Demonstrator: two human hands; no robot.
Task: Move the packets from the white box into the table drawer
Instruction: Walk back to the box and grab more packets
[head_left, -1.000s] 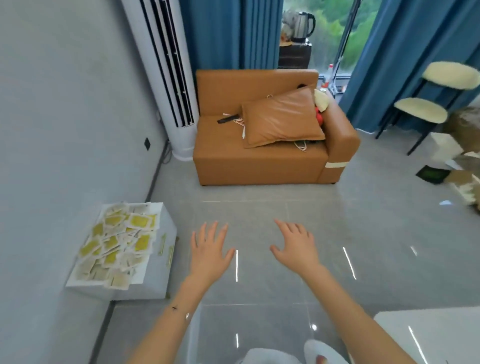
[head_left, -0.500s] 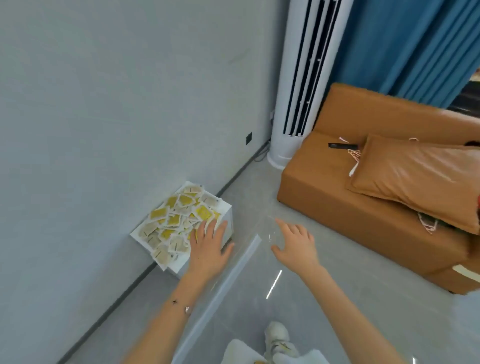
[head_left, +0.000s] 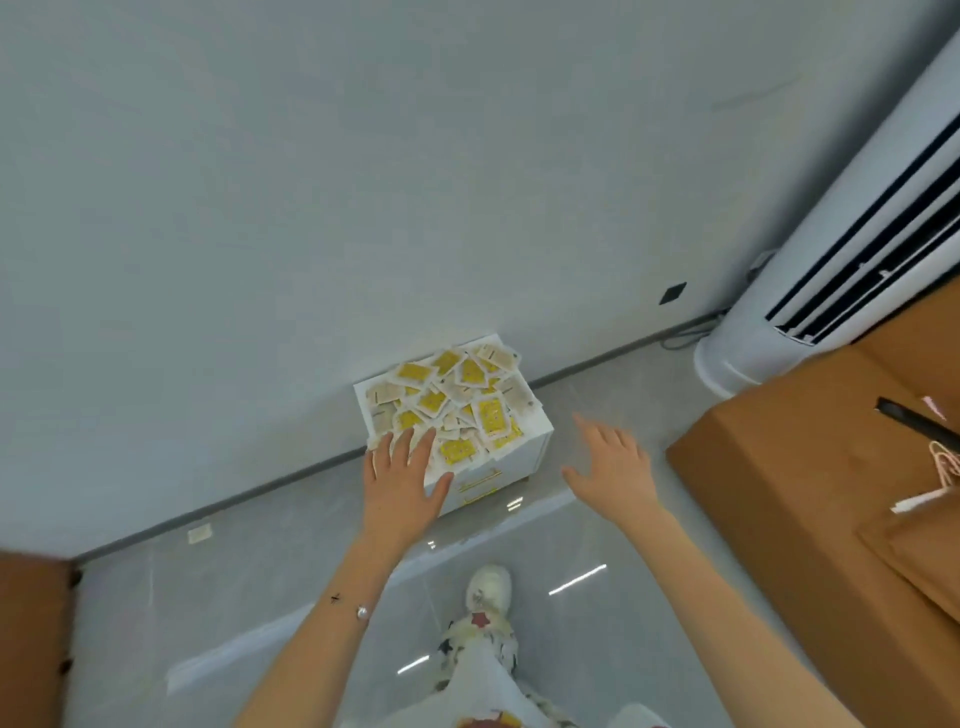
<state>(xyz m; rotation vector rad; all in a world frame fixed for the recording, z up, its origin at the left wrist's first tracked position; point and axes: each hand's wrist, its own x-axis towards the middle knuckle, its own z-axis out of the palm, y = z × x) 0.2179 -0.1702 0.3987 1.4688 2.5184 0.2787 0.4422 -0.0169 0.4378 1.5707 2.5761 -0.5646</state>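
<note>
The packets lie in a loose, overlapping heap that overhangs the rim of the white box at frame centre, against the wall. The left hand is flat, fingers straight and spread over the heap's lower-left corner, holding nothing (contact cannot be confirmed), and the right hand hangs empty and spread just right of the box. Risk: a sweeping grab at so loose a pile would likely push packets over the edge to the floor, where one stray packet lies at lower left, and with the table drawer out of view, an overfilled handful may shed more in the carry.
</note>
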